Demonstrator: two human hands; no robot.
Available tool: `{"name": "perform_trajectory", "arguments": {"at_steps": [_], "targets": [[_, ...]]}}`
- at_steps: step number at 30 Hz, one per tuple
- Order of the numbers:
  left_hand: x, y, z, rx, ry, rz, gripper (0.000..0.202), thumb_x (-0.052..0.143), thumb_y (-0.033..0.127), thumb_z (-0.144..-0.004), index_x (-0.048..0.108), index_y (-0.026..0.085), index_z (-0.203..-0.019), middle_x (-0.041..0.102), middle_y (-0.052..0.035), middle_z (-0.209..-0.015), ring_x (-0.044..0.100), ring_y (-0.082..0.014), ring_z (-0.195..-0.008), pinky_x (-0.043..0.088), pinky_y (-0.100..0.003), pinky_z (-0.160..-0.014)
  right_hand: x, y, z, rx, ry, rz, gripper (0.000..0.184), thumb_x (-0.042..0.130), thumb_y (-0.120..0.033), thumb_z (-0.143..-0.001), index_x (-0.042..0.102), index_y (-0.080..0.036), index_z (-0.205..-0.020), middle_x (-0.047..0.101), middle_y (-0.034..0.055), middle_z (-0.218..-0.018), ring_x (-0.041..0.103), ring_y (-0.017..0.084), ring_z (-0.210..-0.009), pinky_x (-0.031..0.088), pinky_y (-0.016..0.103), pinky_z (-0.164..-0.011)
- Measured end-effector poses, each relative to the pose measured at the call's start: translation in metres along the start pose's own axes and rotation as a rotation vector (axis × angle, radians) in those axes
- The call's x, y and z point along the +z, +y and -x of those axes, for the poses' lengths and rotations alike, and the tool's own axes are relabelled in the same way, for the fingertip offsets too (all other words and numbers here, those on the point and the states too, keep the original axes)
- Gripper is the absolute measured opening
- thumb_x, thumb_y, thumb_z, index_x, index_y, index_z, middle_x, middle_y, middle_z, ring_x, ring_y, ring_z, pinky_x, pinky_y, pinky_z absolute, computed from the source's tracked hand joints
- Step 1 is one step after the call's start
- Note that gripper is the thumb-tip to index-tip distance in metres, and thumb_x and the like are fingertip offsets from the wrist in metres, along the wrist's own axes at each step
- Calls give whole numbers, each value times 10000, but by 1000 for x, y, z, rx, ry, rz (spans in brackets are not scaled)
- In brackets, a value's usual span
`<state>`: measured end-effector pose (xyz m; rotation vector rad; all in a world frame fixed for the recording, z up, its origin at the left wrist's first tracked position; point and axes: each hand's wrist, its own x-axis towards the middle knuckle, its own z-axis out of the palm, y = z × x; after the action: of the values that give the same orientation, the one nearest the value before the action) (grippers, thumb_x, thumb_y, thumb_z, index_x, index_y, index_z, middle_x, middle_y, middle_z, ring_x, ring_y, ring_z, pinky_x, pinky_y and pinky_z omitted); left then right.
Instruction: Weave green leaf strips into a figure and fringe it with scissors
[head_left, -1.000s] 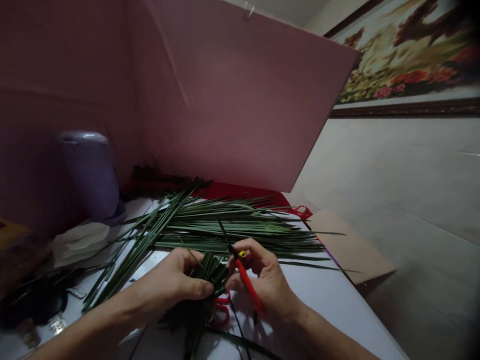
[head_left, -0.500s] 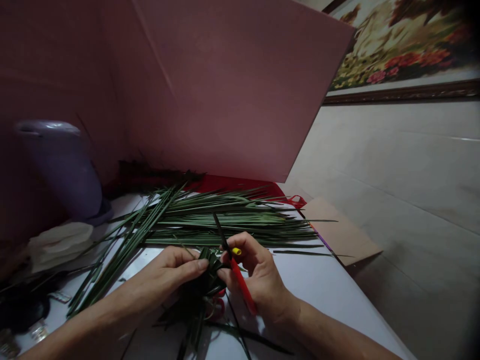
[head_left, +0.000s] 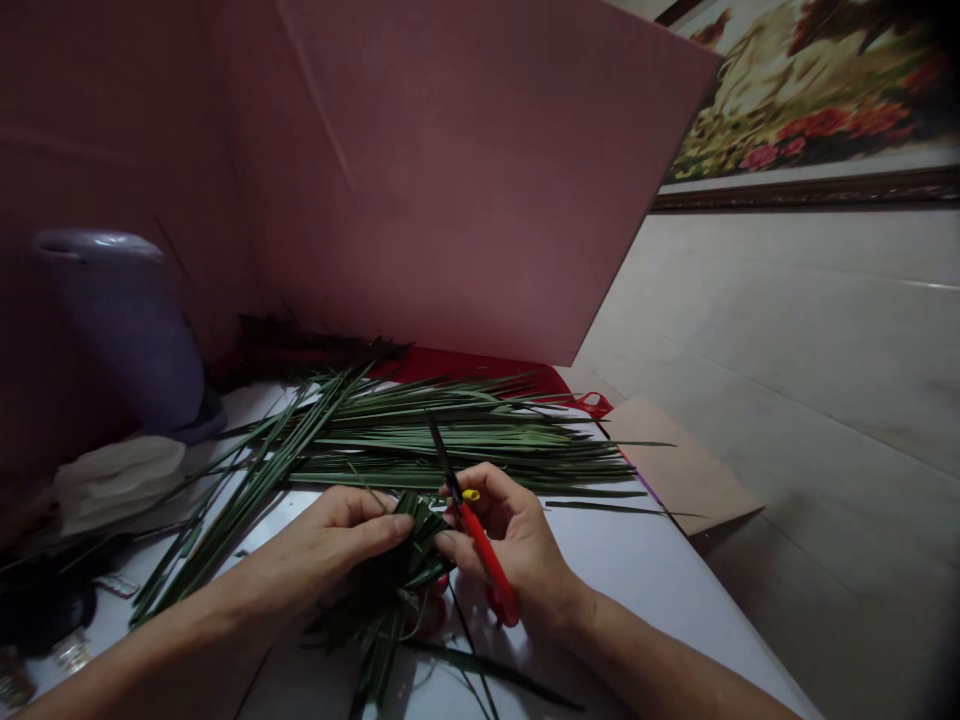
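Observation:
A woven bundle of dark green leaf strips (head_left: 409, 560) is pinched between the thumb and fingers of my left hand (head_left: 356, 530). My right hand (head_left: 517, 545) holds a pair of scissors (head_left: 484, 560) with red handles, its dark blades pointing up and away from me. The thumb of that same hand touches the right side of the woven leaves. A small yellow piece (head_left: 470, 495) shows beside the blades. Loose leaf ends hang below the weave toward the table. Something red (head_left: 435, 605) lies partly hidden under the leaves.
Long green leaves (head_left: 450, 440) lie across the white table (head_left: 622, 600) beyond my hands. At the left stand a purple container (head_left: 127, 330) and a crumpled whitish item (head_left: 120, 480). A pink panel (head_left: 450, 180) rises behind. A cardboard piece (head_left: 682, 470) sits past the right edge.
My hands stay in nearly the same place. The woven leaves are turned slightly and their strips show more clearly; the scissors have shifted slightly with my right hand.

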<state>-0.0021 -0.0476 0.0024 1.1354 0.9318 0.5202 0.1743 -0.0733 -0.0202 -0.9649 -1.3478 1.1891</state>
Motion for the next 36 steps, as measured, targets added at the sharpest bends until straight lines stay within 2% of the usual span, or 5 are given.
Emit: {"name": "perform_trajectory", "arguments": {"at_steps": [4, 15, 27, 31, 36], "targets": [[-4, -4, -4, -11, -8, 30, 222, 671, 352, -664, 613, 138, -647, 590, 7, -530, 503, -106, -436, 359, -214, -424, -1, -3, -1, 32, 15, -57, 328, 679, -121, -597, 502, -194, -864, 554, -36, -701, 504, 90, -604, 407, 213, -577], [-4, -2, -4, -47, -36, 86, 244, 672, 365, -667, 647, 122, -656, 654, -38, -562, 532, -111, -444, 389, -210, -432, -4, 5, 1, 5, 2, 25, 342, 677, -99, -623, 499, -192, -900, 546, -34, -704, 500, 91, -623, 409, 219, -596], [-1, -10, -6, 7, -183, 215, 239, 714, 315, -626, 675, 126, -768, 673, -66, -610, 633, -208, -545, 495, -326, -548, -3, 3, 3, -37, 2, 63, 328, 673, -105, -632, 509, -196, -901, 553, -25, -712, 517, 102, -631, 423, 222, -595], [-1, -8, -5, 7, -148, 170, 192, 670, 322, -680, 661, 133, -709, 676, -67, -636, 609, -165, -522, 475, -272, -516, -4, 8, 5, -127, 1, 142, 316, 645, -72, -658, 521, -211, -912, 558, -22, -730, 511, 103, -650, 424, 223, -605], [-1, -6, -4, 9, -121, 155, 213, 690, 328, -659, 670, 126, -724, 678, -61, -630, 591, -154, -507, 484, -287, -549, -4, 11, 7, -156, 14, 159, 295, 646, -92, -678, 526, -219, -917, 566, -14, -749, 514, 108, -657, 432, 226, -609]]}}
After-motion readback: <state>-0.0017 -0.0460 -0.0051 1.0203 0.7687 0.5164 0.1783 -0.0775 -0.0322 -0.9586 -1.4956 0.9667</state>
